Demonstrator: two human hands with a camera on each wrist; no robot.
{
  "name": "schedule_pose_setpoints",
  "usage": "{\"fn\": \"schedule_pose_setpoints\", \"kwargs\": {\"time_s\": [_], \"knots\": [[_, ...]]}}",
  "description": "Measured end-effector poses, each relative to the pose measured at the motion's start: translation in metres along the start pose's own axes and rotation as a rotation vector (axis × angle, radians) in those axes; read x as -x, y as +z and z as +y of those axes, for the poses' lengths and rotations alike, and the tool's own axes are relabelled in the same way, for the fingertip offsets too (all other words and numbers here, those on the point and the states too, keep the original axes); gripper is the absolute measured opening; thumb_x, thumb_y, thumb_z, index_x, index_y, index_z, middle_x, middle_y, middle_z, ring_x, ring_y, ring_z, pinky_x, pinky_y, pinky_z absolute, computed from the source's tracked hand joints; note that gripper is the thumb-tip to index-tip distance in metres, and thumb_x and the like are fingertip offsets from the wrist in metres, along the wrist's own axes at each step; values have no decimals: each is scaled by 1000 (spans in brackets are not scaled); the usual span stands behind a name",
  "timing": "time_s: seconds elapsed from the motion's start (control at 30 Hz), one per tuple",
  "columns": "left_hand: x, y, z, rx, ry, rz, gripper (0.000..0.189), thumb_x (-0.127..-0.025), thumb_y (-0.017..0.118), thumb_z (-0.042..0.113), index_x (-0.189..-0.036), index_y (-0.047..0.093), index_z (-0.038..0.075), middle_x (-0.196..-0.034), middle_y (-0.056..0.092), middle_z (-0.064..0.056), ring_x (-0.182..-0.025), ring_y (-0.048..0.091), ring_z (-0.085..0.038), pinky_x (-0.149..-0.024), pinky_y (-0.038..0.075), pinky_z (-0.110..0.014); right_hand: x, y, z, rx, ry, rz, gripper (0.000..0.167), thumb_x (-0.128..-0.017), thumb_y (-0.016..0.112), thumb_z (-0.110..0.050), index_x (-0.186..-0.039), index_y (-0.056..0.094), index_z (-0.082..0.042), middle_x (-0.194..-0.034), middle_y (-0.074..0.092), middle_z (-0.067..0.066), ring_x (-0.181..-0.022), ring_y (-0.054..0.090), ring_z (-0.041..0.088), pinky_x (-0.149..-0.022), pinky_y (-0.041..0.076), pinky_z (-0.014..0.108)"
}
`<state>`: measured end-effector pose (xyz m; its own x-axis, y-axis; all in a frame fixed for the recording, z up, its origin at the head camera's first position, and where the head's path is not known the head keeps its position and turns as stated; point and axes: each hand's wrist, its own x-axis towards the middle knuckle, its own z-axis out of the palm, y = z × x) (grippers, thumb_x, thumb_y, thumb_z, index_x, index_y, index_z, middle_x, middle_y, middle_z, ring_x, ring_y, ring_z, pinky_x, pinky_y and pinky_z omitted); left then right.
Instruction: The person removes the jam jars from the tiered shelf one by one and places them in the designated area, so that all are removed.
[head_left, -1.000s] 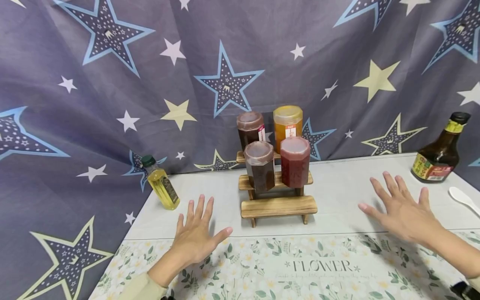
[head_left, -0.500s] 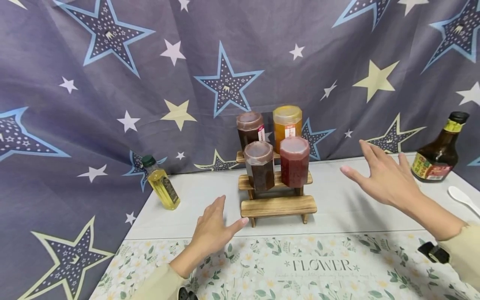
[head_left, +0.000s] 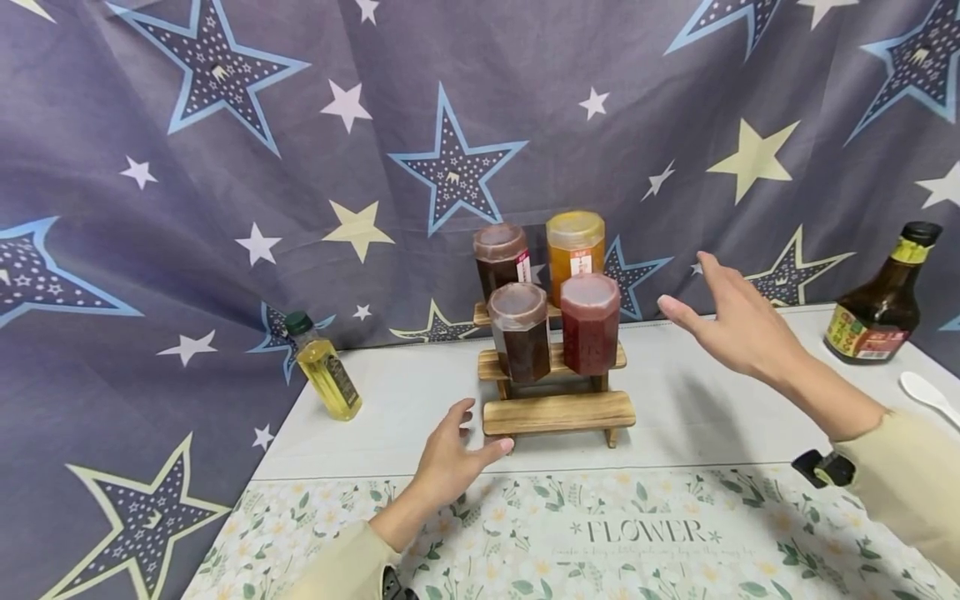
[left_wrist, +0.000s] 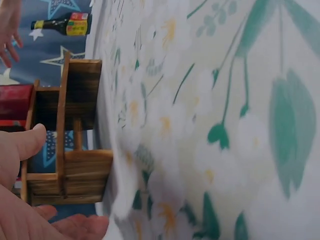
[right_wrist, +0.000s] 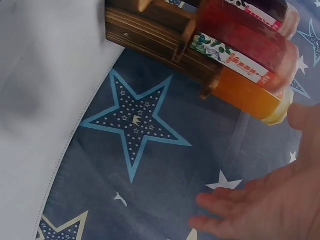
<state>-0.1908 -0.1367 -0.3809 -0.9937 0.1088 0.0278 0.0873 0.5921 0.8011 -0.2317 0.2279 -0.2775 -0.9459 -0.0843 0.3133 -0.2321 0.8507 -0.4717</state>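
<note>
A stepped wooden rack (head_left: pixel 558 414) stands at the middle of the table. On its middle step are a dark jar (head_left: pixel 522 333) and a red jar (head_left: pixel 590 325); behind them on the top step sit another dark jar (head_left: pixel 498 268) and an orange jar (head_left: pixel 576 250). My left hand (head_left: pixel 450 458) is beside the left end of the bottom step, thumb and fingers spread apart and holding nothing. Raised to the right of the jars is my right hand (head_left: pixel 742 329), its thumb toward them and nothing in it. In the right wrist view, the thumb overlaps the orange jar's lid (right_wrist: pixel 279 107).
An oil bottle (head_left: pixel 327 375) with a green cap stands at the left. On the far right are a dark sauce bottle (head_left: pixel 873 308) and a white spoon (head_left: pixel 926 393). A starred curtain (head_left: pixel 300 167) hangs behind. A floral mat (head_left: pixel 637 533) covers the table's front.
My left hand has moved right to the rack's left end, its fingers bending slightly. My right hand has risen and moved left toward the jars. The rack and jars have stayed put.
</note>
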Motion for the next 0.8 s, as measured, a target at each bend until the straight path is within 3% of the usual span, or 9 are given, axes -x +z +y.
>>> {"fn": "schedule_pose_setpoints", "kwargs": {"time_s": [0.13,0.4,0.63,0.8], "knots": [[-2,4,-3,100,-22,-26,83,-82,77,37,-148,33,10,-137,47,-21,-120,51,-38,-93,52,-48,-7,-3,-5,-64,-9,-21,92,-95,44,-59,-154,1,-3,-152,16,33,-138,19,51,-106,21,72],[-8,12,-12,315,-53,-71,84,-84,77,25,-149,28,5,-132,49,-21,-108,57,-29,-86,56,-33,-27,-10,-12,-224,-59,-4,87,-93,57,-48,-155,8,-13,-149,29,28,-136,29,44,-105,31,67],[-14,17,-17,409,-90,-34,74,-86,75,21,-146,34,8,-120,58,-16,-104,60,-24,-85,57,-33,-47,-6,-23,-318,-100,-34,88,-91,62,-46,-156,11,-15,-152,27,23,-138,29,40,-109,32,61],[-17,22,-15,454,-88,-52,71,-87,74,21,-145,34,8,-115,62,-15,-100,61,-20,-84,56,-32,-57,-6,-27,-355,-82,-52,89,-91,63,-46,-156,10,-15,-153,26,21,-139,29,37,-110,32,60]]}}
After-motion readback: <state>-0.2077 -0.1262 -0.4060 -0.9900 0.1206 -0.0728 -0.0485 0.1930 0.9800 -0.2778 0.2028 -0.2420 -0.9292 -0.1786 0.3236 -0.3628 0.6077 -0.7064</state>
